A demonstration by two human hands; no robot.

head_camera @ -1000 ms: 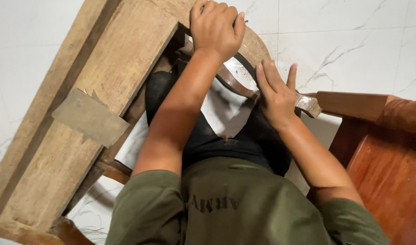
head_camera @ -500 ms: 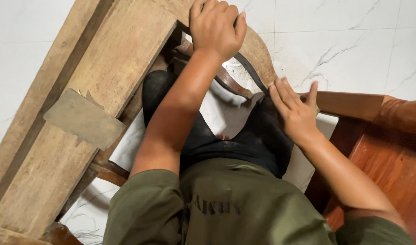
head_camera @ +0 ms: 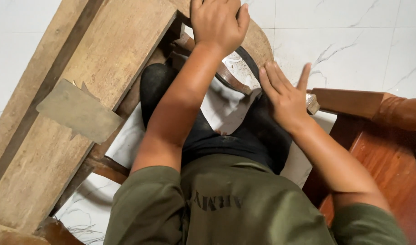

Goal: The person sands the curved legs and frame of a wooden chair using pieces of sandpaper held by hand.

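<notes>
My left hand [head_camera: 217,22] is at the top of the view, fingers curled over the upper end of a curved wooden piece [head_camera: 235,77] with a pale, worn face. The piece arcs down to the right across my black-trousered lap. My right hand [head_camera: 285,97] lies flat on its lower part, fingers straight and together, thumb raised. Just past my right hand, the blunt end of the piece [head_camera: 312,103] sticks out. Whether anything is under my right palm is hidden.
A rough pale wooden bench [head_camera: 103,50] slants along the left, with a flat brownish sheet [head_camera: 78,111] lying on it. A reddish polished wooden chair [head_camera: 380,149] stands at the right. White marbled floor tiles [head_camera: 353,45] lie beneath.
My right hand slid down and right along the curved piece, then came back up a little. My left hand kept its hold at the top.
</notes>
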